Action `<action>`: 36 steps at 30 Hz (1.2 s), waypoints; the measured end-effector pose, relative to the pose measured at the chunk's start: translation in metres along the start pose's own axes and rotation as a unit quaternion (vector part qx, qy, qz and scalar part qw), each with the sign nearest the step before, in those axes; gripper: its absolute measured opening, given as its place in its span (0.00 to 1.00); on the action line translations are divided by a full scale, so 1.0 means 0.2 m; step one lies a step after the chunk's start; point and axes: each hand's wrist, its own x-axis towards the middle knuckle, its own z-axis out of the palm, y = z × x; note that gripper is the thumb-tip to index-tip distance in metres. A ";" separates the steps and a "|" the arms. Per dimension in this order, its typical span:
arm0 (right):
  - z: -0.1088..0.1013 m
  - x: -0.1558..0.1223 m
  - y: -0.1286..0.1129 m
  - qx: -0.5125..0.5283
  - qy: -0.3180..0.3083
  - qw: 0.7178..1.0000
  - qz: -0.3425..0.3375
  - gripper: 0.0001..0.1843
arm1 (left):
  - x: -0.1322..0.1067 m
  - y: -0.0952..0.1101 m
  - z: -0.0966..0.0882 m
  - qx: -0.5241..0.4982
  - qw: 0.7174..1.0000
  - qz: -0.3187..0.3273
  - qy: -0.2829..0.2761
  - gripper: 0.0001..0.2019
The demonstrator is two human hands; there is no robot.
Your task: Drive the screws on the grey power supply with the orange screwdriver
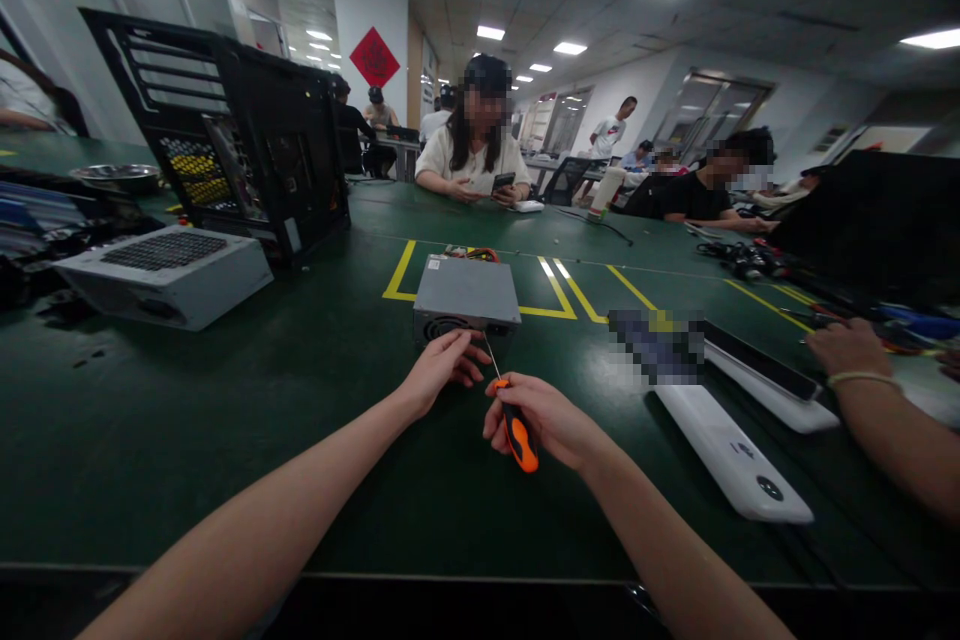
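A grey power supply unit (466, 288) rests on the green table in front of me, its fan grille and socket side facing me. My left hand (452, 360) is at that near side, fingers loosely bent and apart, fingertips close to the socket. In my right hand (529, 410) is an orange and black screwdriver (517, 428), gripped at the handle. Its thin shaft points up and away toward the unit's near face, beside my left fingertips. Whether the tip touches a screw is too small to tell. Coloured cables (480, 254) lie behind the unit.
To the left stand a second power supply unit (169, 275), a black computer case (247, 135) and a metal bowl (116, 177). A white device (739, 455) lies at right, near another person's hand (851, 355). Across the table sits a person holding a phone (504, 182).
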 end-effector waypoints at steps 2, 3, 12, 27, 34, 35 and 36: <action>0.00 0.01 0.00 0.001 0.002 1.000 -0.001 0.09 | 0.00 0.00 0.00 0.001 1.000 -0.001 -0.003 0.15; 0.01 0.01 0.00 0.002 0.004 1.000 -0.002 0.09 | 0.00 0.00 0.00 0.000 1.000 -0.001 -0.003 0.16; 0.03 0.01 0.00 0.009 0.013 1.000 -0.001 0.12 | 0.01 -0.01 -0.01 -0.004 1.000 -0.001 -0.006 0.16; 0.03 -0.03 -0.03 0.018 0.114 0.990 -0.080 0.16 | 0.01 -0.02 -0.01 0.021 1.000 0.000 -0.020 0.16; 0.05 0.00 -0.01 -0.006 0.131 0.988 -0.086 0.15 | 0.01 -0.03 -0.01 0.037 0.999 0.005 -0.024 0.15; 0.05 0.00 -0.01 -0.010 0.141 0.986 -0.088 0.14 | 0.01 -0.02 0.00 0.037 0.999 0.004 -0.022 0.15; 0.06 0.00 0.00 -0.014 0.150 0.984 -0.091 0.12 | 0.01 -0.02 0.00 0.039 0.999 0.002 -0.020 0.15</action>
